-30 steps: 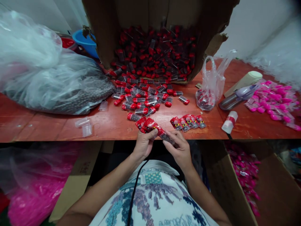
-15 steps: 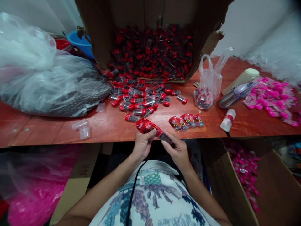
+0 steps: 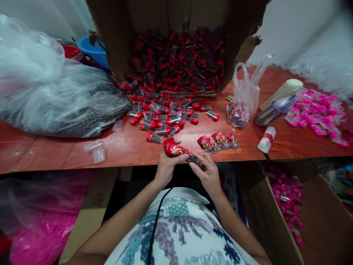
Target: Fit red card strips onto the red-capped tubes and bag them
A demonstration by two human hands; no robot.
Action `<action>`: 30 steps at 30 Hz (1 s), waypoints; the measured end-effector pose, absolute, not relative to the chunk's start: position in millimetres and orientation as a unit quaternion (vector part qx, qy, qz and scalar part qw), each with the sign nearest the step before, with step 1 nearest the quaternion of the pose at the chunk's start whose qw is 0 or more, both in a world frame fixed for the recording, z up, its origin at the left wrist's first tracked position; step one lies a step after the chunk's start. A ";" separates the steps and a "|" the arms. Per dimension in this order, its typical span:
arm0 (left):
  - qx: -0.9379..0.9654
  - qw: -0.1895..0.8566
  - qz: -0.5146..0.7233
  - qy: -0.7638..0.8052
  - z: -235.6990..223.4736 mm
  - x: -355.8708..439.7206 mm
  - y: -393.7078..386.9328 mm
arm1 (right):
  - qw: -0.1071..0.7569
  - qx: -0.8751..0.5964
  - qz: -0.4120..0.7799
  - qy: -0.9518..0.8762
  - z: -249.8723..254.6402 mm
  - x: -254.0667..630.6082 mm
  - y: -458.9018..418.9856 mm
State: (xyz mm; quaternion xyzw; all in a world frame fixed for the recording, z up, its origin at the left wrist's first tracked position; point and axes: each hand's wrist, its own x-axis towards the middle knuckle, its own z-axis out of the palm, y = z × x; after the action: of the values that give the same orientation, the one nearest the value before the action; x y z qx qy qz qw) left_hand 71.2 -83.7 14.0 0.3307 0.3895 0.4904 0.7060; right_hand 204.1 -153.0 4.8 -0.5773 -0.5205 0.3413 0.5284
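Between my two hands, at the table's front edge, is a red printed packet (image 3: pixel 176 149) with a see-through lower part full of dark pellets. My left hand (image 3: pixel 167 167) is closed on its red end, the thumb lying along the print. My right hand (image 3: pixel 206 171) pinches the dark, clear end. Just beyond lies a loose heap of small clear tubes with red caps (image 3: pixel 165 118), dark inside. To the right, several similar red packets (image 3: pixel 217 142) lie in an overlapping row on the table.
A large cardboard box (image 3: pixel 116 40) on its side holds many more red-capped tubes. A clear bag of dark beads (image 3: pixel 91 110) stands left, by clear empty containers (image 3: pixel 98 155). On the right are a knotted plastic bag (image 3: pixel 242 99), a bottle (image 3: pixel 273 113), a white roll (image 3: pixel 266 140) and pink pieces (image 3: pixel 320 112).
The packet's red end has shifted slightly right and now looks bent or folded. My left fingers have changed their hold on it, while the right hand stays at the dark end.
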 end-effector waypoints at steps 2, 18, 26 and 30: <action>0.348 0.709 0.478 0.384 13.0 68.9 -82.2 | 0.533 -0.577 0.373 -0.493 2.3 204.6 -153.5; 0.369 0.680 0.514 0.371 14.2 71.1 -90.0 | 0.544 -0.580 0.409 -0.448 -1.9 204.4 -155.0; 0.265 0.745 0.512 0.335 17.2 76.3 -92.7 | 0.571 -0.569 0.329 -0.492 2.0 203.4 -157.0; 0.259 0.750 0.508 0.337 17.9 77.0 -92.5 | 0.577 -0.579 0.322 -0.477 0.6 199.0 -159.0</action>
State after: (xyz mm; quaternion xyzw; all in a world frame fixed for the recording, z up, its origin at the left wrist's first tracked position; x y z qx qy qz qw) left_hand 77.0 -92.5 17.9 0.2586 0.3366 0.5079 0.7495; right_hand 199.0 -159.0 0.6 -0.5794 -0.4765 0.3223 0.5774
